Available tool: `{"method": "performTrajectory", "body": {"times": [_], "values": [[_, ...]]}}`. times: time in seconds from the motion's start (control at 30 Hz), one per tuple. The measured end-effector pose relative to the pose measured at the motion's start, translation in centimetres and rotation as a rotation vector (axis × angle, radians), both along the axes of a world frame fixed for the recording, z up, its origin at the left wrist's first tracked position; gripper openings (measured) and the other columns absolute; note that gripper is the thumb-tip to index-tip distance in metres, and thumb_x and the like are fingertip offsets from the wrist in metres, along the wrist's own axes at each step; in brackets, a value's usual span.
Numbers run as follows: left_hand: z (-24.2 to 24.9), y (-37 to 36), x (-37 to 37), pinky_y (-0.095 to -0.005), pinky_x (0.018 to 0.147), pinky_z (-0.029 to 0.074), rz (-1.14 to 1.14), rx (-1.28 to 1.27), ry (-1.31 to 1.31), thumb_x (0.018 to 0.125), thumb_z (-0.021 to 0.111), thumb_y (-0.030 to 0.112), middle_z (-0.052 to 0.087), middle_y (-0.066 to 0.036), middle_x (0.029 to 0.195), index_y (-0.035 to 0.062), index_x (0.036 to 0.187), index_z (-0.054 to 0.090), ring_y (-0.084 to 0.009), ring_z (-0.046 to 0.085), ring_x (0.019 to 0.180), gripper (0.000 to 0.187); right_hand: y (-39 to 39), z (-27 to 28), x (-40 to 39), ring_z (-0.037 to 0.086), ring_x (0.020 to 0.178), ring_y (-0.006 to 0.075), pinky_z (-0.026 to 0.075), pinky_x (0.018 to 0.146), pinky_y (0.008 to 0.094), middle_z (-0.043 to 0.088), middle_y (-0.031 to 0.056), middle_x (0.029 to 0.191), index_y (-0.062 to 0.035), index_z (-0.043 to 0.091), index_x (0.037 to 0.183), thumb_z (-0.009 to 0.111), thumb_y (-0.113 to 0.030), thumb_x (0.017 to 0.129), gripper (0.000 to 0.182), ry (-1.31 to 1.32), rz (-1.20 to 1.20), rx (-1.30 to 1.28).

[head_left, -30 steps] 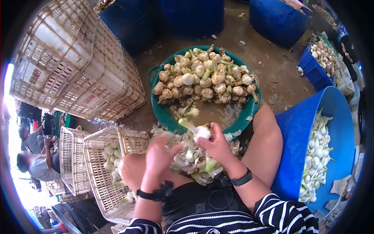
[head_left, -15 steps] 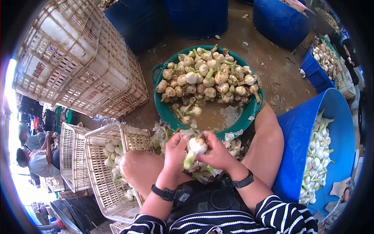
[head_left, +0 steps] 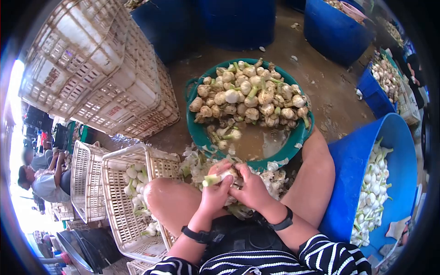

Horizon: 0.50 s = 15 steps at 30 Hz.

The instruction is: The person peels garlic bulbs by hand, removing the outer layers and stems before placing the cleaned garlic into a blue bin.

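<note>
A garlic bulb (head_left: 224, 176) with a pale green stem pointing left is between my two hands, above my lap. My left hand (head_left: 215, 190) wraps round the bulb and the base of its stem. My right hand (head_left: 250, 187) presses on the root side with its fingers and thumb. Just beyond them stands a green basin (head_left: 194, 133) with brown-skinned garlic bulbs (head_left: 252, 94) heaped at its far side and murky water nearer me. Loose peeled skins (head_left: 272, 181) lie below and around my hands.
At my left, a white crate (head_left: 110, 192) holds cleaned garlic; stacked dirty crates (head_left: 101, 68) rise beyond it. At right, a tilted blue tub (head_left: 343, 169) holds white bulbs (head_left: 373, 192). More blue tubs (head_left: 337, 32) stand ahead. A person (head_left: 48, 183) sits far left.
The garlic has turned so its stem points left instead of down toward me. My left hand now wraps round it from below, and the view has shifted slightly.
</note>
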<state>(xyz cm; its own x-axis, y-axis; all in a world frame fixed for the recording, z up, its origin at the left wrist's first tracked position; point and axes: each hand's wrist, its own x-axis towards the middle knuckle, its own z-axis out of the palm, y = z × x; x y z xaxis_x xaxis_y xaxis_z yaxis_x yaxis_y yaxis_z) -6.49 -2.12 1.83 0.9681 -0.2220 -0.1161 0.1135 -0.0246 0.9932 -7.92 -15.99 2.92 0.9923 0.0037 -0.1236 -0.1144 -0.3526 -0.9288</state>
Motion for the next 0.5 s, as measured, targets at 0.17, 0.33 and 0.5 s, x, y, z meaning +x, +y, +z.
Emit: {"method": "performTrajectory", "body": {"times": [0.17,0.33,0.5], "values": [[1.5,1.7,2.1,-0.0349,0.085,0.043,-0.158,0.416,-0.256,0.080,0.060,0.010,0.054,-0.016,0.104,0.0029,0.113,0.054,-0.0302,0.054,0.098,0.035,-2.0,2.4,1.1,0.054,0.096,0.0326,0.044,0.080,0.0367,0.054,0.0170,0.105,-0.0003,0.058,0.098,0.069,-0.016,0.072,0.033,-0.449,0.107,-0.213],[4.6,1.3,2.8,-0.0293,0.082,0.043,-0.504,0.250,0.149,0.082,0.058,0.011,0.059,-0.009,0.101,0.0025,0.110,0.054,-0.0154,0.054,0.094,0.029,-2.7,3.1,3.0,0.058,0.074,0.0238,0.046,0.063,0.0278,0.059,0.0139,0.084,0.0021,0.060,0.092,0.070,-0.005,0.070,0.025,-0.254,0.333,0.140],[2.1,1.6,2.6,-0.0287,0.080,0.044,-0.351,-0.259,0.332,0.084,0.060,0.017,0.057,-0.011,0.107,0.0057,0.113,0.053,-0.0147,0.055,0.093,0.032,-2.0,1.9,2.7,0.056,0.066,0.0173,0.046,0.058,0.0276,0.059,0.0116,0.082,0.0021,0.058,0.084,0.063,-0.003,0.078,0.010,-0.489,0.139,0.253]]}}
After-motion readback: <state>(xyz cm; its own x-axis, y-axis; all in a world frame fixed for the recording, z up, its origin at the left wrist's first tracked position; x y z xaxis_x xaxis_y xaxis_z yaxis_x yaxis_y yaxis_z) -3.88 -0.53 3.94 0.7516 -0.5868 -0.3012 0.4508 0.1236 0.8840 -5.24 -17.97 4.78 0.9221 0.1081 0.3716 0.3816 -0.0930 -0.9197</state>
